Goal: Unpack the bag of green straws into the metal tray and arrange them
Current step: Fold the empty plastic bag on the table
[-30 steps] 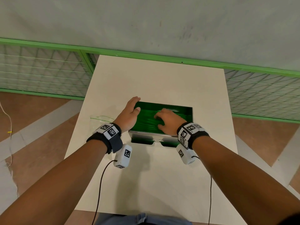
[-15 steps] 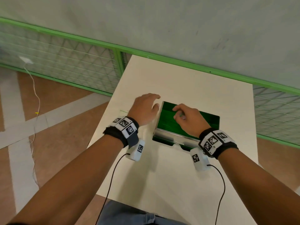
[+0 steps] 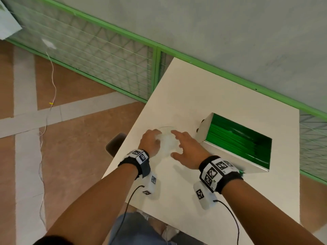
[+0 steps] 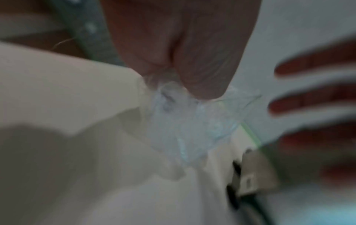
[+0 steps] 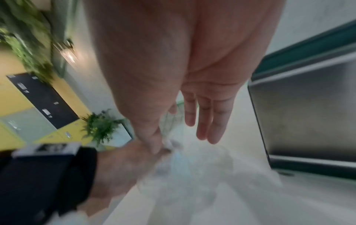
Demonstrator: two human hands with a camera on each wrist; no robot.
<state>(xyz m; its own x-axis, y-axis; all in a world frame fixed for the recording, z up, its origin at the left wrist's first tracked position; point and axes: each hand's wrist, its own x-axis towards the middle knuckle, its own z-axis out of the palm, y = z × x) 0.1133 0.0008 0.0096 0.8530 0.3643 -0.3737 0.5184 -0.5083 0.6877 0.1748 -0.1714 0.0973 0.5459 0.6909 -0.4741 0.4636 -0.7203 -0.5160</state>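
The metal tray [image 3: 206,129] stands on the white table, right of both hands, and green straws [image 3: 235,140] lie side by side in it. A crumpled clear plastic bag [image 3: 167,142] sits left of the tray, with no straws showing in it. My left hand [image 3: 152,142] grips the bag's left side; in the left wrist view its fingers [image 4: 202,73] pinch the bunched plastic [image 4: 185,126]. My right hand [image 3: 184,149] is spread over the bag's right side with straight fingers [image 5: 208,129], and its thumb lies at the plastic [image 5: 192,170]. The tray's steel wall [image 5: 308,118] is just right of it.
The white table [image 3: 185,96] ends close to the left of my left hand. A dark seat [image 3: 115,145] pokes out under that edge. A green mesh fence [image 3: 106,50] and a grey wall stand behind. A thin cable [image 3: 51,96] trails over the floor.
Both hands left the tray and moved left to the clear bag. My left hand took hold of it, and my right hand came off the straws and spread open.
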